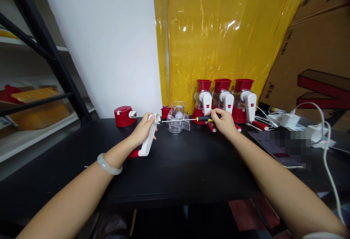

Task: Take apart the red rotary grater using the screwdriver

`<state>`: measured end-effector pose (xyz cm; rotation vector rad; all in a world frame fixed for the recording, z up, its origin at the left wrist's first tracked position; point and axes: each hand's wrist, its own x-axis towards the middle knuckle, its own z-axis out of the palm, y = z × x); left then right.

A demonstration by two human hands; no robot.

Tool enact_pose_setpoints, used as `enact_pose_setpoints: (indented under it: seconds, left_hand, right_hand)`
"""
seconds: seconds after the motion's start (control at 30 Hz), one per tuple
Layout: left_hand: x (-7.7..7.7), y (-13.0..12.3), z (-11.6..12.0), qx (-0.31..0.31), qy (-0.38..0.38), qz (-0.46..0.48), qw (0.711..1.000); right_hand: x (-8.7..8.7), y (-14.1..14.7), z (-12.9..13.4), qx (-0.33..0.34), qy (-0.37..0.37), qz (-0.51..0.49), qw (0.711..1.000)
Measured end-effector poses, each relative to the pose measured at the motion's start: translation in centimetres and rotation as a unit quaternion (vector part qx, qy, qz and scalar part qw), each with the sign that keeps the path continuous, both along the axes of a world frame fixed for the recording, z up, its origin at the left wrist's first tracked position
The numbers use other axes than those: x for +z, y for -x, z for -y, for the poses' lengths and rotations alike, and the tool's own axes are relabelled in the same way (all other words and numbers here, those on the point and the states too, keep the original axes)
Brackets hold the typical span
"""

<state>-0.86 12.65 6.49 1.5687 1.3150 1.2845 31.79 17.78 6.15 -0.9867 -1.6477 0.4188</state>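
From the head camera, with the clear plastic body as landmark, the left hand is clamping the white crank left of it; the right hand is gripping the screwdriver to its right, the shaft crossing before it toward the crank

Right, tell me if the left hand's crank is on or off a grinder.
Off: the left hand holds the crank with no grinder body joined to it.

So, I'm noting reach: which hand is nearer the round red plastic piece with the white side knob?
Left. The left hand is just right of the red piece; the right hand is much farther right.
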Motion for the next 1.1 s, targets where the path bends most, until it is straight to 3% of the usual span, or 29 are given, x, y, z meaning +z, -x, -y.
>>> enact_pose_setpoints:
  seconds: [0.17,0.3,0.47,0.53,0.63,0.73,0.8,0.87,1.1]
  left_hand:
    - [0.1,0.0,-0.2,0.013,0.013,0.023,1.0]
    - [0.4,0.0,0.6,0.051,-0.068,-0.094,0.992]
    - [0.9,0.0,1.8,0.068,-0.182,-0.232,0.953]
    - [1.0,0.2,2.0,0.09,-0.236,-0.295,0.921]
    - [1.1,0.8,2.1,0.133,-0.341,-0.393,0.843]
    - [1.0,1.3,2.1,0.136,-0.437,-0.434,0.776]
    - [0.9,1.4,2.1,0.133,-0.473,-0.431,0.757]
    - [0.9,1.3,2.1,0.133,-0.476,-0.414,0.765]
    - [0.8,0.7,2.1,0.1,-0.336,-0.316,0.881]
  right_hand:
    - [-0.2,0.3,0.1,0.029,0.043,-0.031,0.998]
    - [-0.3,0.4,-0.3,0.058,0.091,-0.09,0.99]
    - [-0.2,0.3,-1.2,0.109,0.117,-0.22,0.962]
    - [0.0,0.5,-1.3,0.135,0.142,-0.276,0.941]
    - [0.2,0.8,-1.1,0.159,0.182,-0.308,0.92]
    - [0.2,0.8,-0.9,0.143,0.201,-0.269,0.931]
    - [0.2,0.6,-0.9,0.128,0.196,-0.225,0.946]
    - [0.1,0.4,-0.9,0.117,0.181,-0.179,0.96]
    - [-0.4,0.1,-0.8,0.07,0.127,-0.077,0.986]
